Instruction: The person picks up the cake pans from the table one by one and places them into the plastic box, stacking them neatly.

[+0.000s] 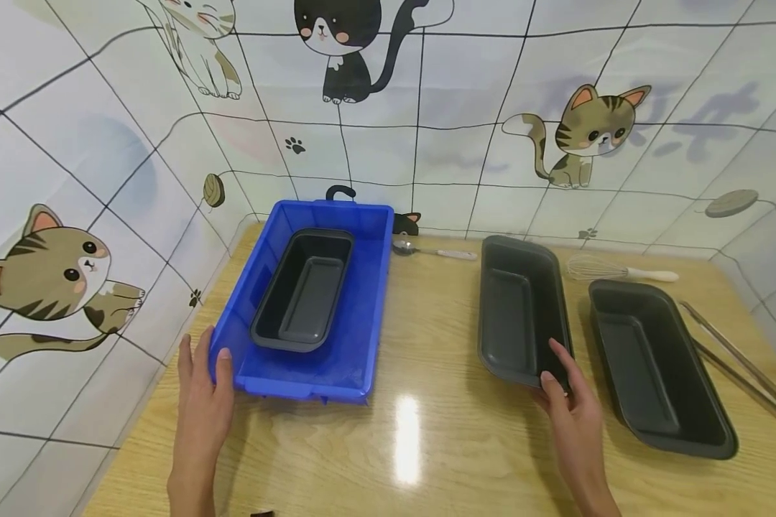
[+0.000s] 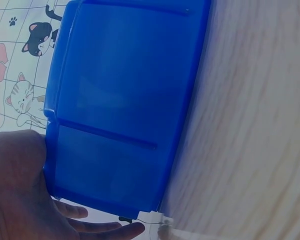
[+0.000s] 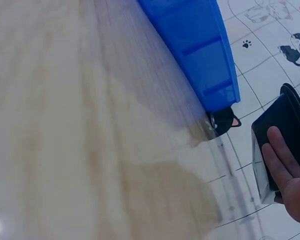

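middle pan point(image 1: 511, 312) is at three o'clock from the bin point(image 1: 358, 359), its five o'clock corner pinched by the right hand point(image 1: 572, 413); the left hand point(image 1: 203, 406), fingers straight, touches the bin's seven o'clock corner.

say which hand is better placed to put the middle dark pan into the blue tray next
Probably the right hand: it grips the middle dark pan by its near end. The left hand is at the near left corner of the blue tray, well away from that pan.
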Motion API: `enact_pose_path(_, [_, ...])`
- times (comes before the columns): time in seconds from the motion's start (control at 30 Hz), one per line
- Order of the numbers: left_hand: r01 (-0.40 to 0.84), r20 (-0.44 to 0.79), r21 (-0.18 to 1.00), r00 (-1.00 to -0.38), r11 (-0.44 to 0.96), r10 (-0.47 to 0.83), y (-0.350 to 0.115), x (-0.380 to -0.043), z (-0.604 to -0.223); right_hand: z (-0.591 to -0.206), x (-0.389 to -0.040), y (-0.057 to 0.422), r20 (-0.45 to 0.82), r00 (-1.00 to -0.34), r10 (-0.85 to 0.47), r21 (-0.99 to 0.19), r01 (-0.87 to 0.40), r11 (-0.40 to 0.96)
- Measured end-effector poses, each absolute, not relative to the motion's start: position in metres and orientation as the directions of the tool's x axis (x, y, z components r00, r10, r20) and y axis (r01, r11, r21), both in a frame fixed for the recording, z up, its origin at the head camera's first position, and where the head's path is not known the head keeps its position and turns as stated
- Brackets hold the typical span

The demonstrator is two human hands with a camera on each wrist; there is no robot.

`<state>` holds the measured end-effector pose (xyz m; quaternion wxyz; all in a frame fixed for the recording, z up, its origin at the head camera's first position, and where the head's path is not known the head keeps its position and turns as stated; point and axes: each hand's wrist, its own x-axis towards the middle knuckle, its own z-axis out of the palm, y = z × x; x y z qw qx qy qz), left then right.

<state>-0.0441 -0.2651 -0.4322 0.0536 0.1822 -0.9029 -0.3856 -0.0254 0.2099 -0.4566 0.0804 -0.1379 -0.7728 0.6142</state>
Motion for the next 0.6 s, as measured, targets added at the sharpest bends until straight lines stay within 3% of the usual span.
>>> enact_pose_path(0.1, [-0.286,-0.039,0.72,-0.927,0.633,-0.374,-0.265,-0.043,-0.431,-0.451,-0.029,0.204,0.01,-0.953,0.302,-0.959,0.077,0.274])
enact_pose_path(0.6, [-0.289,-0.045,0.717,-0.927,0.635,-0.371,-0.264,-0.044,-0.431,-0.424,-0.048,0.179,0.107,-0.972,0.21,-0.957,-0.044,0.287])
